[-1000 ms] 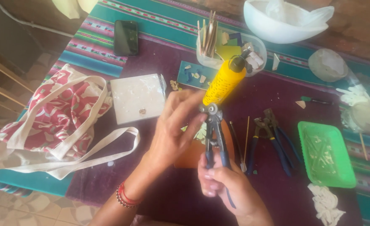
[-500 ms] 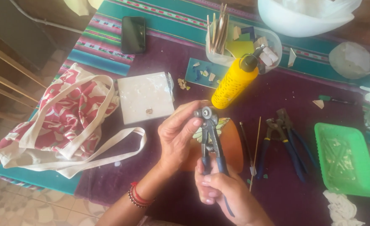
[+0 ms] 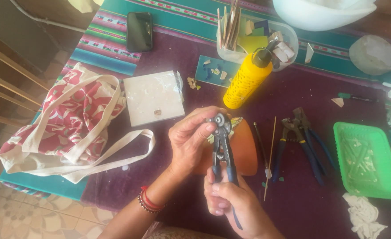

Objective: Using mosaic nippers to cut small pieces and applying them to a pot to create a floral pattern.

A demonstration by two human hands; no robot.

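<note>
Gripping the blue handles of the wheeled nippers (image 3: 222,148), the right hand (image 3: 231,203) was closed around them near the table's front edge, the tool's long axis running upright away from the body. At its head, the left hand (image 3: 189,141) was nearer, fingertips (image 3: 208,127) pinched on the wheels, above an orange-brown plaque (image 3: 244,152) on the purple cloth (image 3: 182,57).

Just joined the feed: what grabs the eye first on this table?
At centre, the right hand holds blue-handled wheeled nippers upright while the left hand pinches at their head. Behind them lies a bright yellow bottle, with a green tray at right and a red floral tote bag at left.
</note>
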